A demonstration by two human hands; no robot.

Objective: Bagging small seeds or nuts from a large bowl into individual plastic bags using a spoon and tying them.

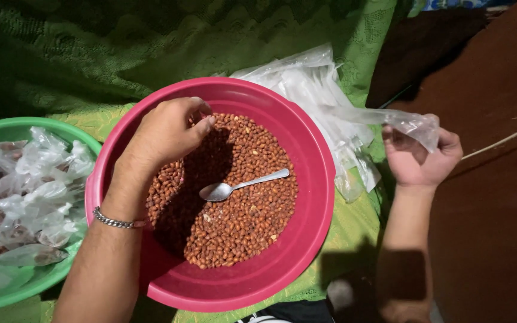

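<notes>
A large pink bowl (306, 149) holds a heap of brown peanuts (240, 221), and a metal spoon (240, 184) lies on top of them. My left hand (166, 134), with a chain bracelet on its wrist, hovers over the bowl's far left side with fingers curled together; whether it holds nuts I cannot tell. Off to the right of the bowl, my right hand (417, 158) grips one small clear plastic bag (390, 119), pulled from a pile of empty clear bags (318, 90).
A green bowl (13, 128) at the left is full of several tied clear bags of nuts (31, 191). Everything rests on a green patterned cloth (210, 42). A brown surface (492, 209) lies to the right.
</notes>
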